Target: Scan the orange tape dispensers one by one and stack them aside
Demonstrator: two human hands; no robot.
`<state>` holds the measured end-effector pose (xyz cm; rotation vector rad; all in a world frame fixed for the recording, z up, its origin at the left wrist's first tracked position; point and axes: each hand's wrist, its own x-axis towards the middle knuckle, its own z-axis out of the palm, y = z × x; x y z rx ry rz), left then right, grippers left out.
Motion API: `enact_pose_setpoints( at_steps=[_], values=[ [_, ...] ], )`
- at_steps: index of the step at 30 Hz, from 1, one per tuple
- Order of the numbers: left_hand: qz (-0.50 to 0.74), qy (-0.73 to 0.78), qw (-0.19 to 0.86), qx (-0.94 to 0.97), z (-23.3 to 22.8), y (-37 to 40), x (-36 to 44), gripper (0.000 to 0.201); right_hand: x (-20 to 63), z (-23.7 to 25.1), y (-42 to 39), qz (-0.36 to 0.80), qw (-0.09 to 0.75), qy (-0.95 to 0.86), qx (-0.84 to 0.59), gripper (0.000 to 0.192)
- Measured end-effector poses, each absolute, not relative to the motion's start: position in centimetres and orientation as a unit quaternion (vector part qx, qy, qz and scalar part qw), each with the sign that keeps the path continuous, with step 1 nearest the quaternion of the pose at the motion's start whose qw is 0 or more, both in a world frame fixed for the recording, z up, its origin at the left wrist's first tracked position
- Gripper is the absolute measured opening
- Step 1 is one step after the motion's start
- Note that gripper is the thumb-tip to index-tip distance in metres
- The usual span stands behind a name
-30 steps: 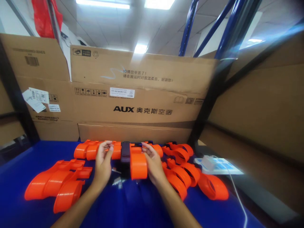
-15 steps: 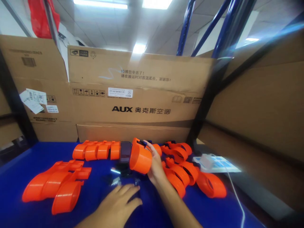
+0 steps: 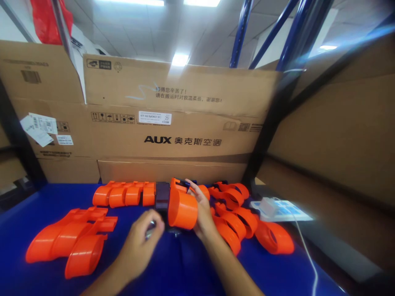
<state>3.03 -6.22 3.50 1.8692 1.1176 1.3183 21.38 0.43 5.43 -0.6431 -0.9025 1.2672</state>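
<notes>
My right hand [image 3: 202,211] grips an orange plastic housing [image 3: 182,207] and tilts it up off the blue table [image 3: 173,267]. A dark block [image 3: 162,196] sits just left of that housing. My left hand [image 3: 143,238] hovers low over the table in front of the housing, fingers curled around something small and shiny that is mostly hidden. A row of orange housings [image 3: 123,194] lies behind the left hand.
More orange housings lie in a group at the left [image 3: 69,240] and a pile at the right [image 3: 247,224]. A white charger on a light pad [image 3: 279,209] with a cable sits far right. Cardboard boxes [image 3: 173,123] wall off the back and right.
My right hand has tipped the orange housing up from lying flat. My left hand left the row of housings, came down to the table and closed its fingers near small shiny parts.
</notes>
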Motion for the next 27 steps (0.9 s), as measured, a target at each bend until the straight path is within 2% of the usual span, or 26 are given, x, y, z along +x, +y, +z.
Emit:
enact_pose_setpoints(
  at_steps=[2, 5, 11, 16, 20, 27],
  values=[
    [0.578, 0.423, 0.358, 0.6, 3.6, -4.2, 3.6, 0.031, 21.3, 5.4, 0.4, 0.549, 0.662, -0.421, -0.288, 0.065],
    [0.627, 0.398, 0.402, 0.536, 3.7, -1.8, 4.9, 0.032, 20.9, 5.0, 0.4, 0.527, 0.645, -0.468, -0.295, 0.057],
    [0.644, 0.358, 0.467, 0.49, 3.0, 0.3, 5.7, 0.042, 20.3, 3.8, 0.6, 0.478, 0.615, -0.534, -0.33, 0.045],
    [0.67, 0.372, 0.436, 0.472, 2.4, 0.6, 4.9, 0.044, 20.1, 3.0, 0.4, 0.463, 0.564, -0.566, -0.383, 0.025],
    [0.674, 0.368, 0.422, 0.481, 2.4, 0.4, 4.7, 0.043, 20.1, 3.1, 0.1, 0.472, 0.518, -0.596, -0.393, 0.021],
    [0.646, 0.359, 0.474, 0.478, 2.0, 0.4, 4.7, 0.037, 20.2, 3.1, 0.3, 0.418, 0.504, -0.636, -0.408, 0.018]
  ],
)
